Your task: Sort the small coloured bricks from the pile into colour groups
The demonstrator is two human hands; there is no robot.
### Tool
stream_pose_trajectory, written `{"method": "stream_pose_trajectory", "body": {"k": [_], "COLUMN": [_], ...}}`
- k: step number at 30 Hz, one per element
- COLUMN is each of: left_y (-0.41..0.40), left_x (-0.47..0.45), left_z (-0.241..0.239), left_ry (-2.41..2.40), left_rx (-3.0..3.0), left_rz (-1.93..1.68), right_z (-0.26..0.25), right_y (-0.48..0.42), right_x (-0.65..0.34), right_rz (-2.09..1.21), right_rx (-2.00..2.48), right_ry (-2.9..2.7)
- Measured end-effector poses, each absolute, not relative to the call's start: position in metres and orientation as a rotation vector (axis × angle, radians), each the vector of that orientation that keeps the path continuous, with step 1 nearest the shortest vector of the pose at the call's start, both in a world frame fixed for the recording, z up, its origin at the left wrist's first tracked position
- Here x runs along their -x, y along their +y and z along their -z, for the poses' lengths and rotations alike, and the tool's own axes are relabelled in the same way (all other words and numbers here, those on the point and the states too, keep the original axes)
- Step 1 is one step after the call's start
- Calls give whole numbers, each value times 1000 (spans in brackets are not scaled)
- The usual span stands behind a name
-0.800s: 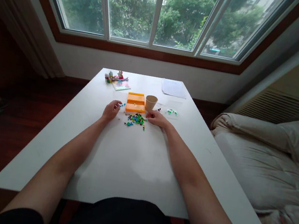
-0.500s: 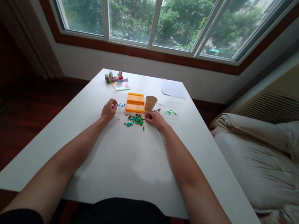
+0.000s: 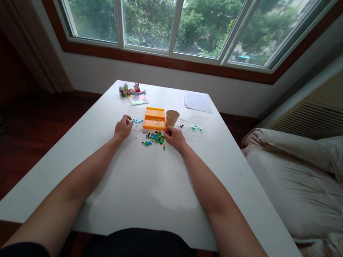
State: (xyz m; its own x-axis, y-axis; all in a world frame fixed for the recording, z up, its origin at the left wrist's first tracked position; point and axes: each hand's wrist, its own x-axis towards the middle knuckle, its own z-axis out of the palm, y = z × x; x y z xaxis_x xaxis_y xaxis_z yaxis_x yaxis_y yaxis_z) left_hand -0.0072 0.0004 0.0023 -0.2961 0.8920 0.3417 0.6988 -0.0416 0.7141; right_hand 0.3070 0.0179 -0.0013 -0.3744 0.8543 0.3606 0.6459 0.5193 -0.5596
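Note:
A small mixed pile of tiny toy bricks [image 3: 157, 137], green, blue, brown and yellow, lies on the white table. My right hand [image 3: 174, 137] is at the pile's right edge with its fingers curled together, by the near right corner of an orange tray [image 3: 155, 118]. Whatever its fingertips hold, if anything, is too small to make out. My left hand [image 3: 123, 128] rests left of the tray, fingers bent inward beside scattered blue bricks [image 3: 137, 121]. Its fingertips are close together, and any piece in them cannot be seen.
A brown paper cup [image 3: 172, 118] stands right of the tray. Beyond it lie dark bricks [image 3: 181, 126] and green bricks [image 3: 196, 128], on what looks like clear plastic. Small toy figures [image 3: 128, 90], a colourful card [image 3: 138, 100] and white paper sheets [image 3: 198, 101] occupy the far end.
My right hand has shifted slightly left along the pile's edge. My left hand stays by the blue bricks, its fingers a little changed in pose. The camera view has moved slightly.

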Motion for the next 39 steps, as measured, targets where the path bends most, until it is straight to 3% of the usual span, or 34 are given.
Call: {"method": "stream_pose_trajectory", "body": {"k": [13, 30, 39], "left_y": [5, 8, 10], "left_x": [8, 6, 7], "left_z": [1, 6, 10], "left_ry": [1887, 1850, 1861], "left_rx": [-1910, -1897, -1987], "left_rz": [-1234, -1196, -1157], "right_z": [7, -8, 14], "right_y": [22, 45, 67], "right_x": [-304, -357, -385], "right_rz": [-414, -138, -348], "right_rx": [1180, 1465, 1568], "right_ry": [-2048, -1197, -982]}}
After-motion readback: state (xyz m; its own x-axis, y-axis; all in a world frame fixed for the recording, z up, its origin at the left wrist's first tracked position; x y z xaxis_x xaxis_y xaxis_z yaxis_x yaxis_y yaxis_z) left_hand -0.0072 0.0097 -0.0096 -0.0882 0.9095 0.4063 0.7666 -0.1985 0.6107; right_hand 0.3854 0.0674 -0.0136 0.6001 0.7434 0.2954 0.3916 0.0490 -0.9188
